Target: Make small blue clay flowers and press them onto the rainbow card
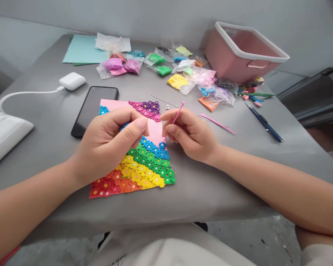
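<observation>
My right hand (pixel 192 135) is closed in a pinch around a thin pink clay-modelling tool (pixel 178 112), its upper end rising above the fingers. The tool's lower end points down near a dark blue clay flower (pixel 162 145) at the card's right edge. My left hand (pixel 111 138) hovers over the card, thumb and index finger pressed together; what they hold, if anything, is hidden. A bit of blue shows behind its curled fingers. Beneath lies a pink card (pixel 115 105) with bands of small clay flowers in red, orange, yellow, green, blue, pink and purple, partly covered by my left hand.
A black phone (pixel 93 107) lies left of the card, near a white earbud case (pixel 72 81) on a cable. Bags of coloured clay (pixel 177 81) and a pink bin (pixel 230 55) stand behind. A second pink tool (pixel 218 123) and a blue craft knife (pixel 263 122) lie at right.
</observation>
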Available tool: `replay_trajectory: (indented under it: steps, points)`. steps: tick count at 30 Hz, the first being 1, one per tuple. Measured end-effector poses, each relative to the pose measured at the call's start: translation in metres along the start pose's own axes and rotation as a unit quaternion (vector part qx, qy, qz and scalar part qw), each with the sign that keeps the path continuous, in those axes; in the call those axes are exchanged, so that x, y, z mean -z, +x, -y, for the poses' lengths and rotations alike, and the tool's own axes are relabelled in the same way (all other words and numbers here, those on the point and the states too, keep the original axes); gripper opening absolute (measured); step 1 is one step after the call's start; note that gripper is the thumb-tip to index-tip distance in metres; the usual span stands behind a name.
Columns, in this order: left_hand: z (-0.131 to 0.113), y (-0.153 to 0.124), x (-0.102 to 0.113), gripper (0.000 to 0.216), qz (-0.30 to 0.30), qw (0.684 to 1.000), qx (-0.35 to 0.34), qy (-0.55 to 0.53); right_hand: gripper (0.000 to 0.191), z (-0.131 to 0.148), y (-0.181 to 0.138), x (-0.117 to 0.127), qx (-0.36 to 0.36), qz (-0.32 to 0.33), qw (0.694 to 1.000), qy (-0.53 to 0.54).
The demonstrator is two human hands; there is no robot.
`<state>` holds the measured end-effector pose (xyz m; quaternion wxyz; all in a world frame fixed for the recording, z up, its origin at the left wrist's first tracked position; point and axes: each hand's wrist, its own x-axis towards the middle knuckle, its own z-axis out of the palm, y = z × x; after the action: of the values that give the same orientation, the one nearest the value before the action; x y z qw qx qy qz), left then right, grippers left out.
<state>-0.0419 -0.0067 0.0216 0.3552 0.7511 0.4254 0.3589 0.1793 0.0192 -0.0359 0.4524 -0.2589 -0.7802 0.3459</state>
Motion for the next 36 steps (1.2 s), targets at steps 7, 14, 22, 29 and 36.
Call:
replay_trajectory:
  steps: [7, 14, 22, 29, 36]
  points:
    - [0.002, -0.001, -0.003, 0.034, -0.013, 0.999, -0.009, -0.045, 0.010, 0.005, 0.000, -0.001, -0.005, -0.024, 0.999, 0.026]
    - [0.006, -0.004, -0.001, 0.042, 0.037, 0.998, -0.037, 0.026, 0.008, 0.017, 0.000, 0.006, -0.042, -0.102, 0.992, 0.053]
    - [0.009, -0.006, -0.007, 0.013, 0.102, 0.975, -0.141, 0.141, 0.002, 0.012, -0.009, 0.014, 0.023, -0.025, 0.999, -0.005]
    - [0.010, -0.005, -0.010, 0.027, 0.129, 0.963, -0.143, 0.186, 0.009, 0.011, -0.009, 0.015, 0.046, -0.014, 0.999, -0.020]
    - [0.007, -0.006, -0.009, 0.032, 0.138, 0.958, -0.149, 0.205, 0.008, 0.011, -0.008, 0.014, 0.060, -0.009, 0.998, -0.020]
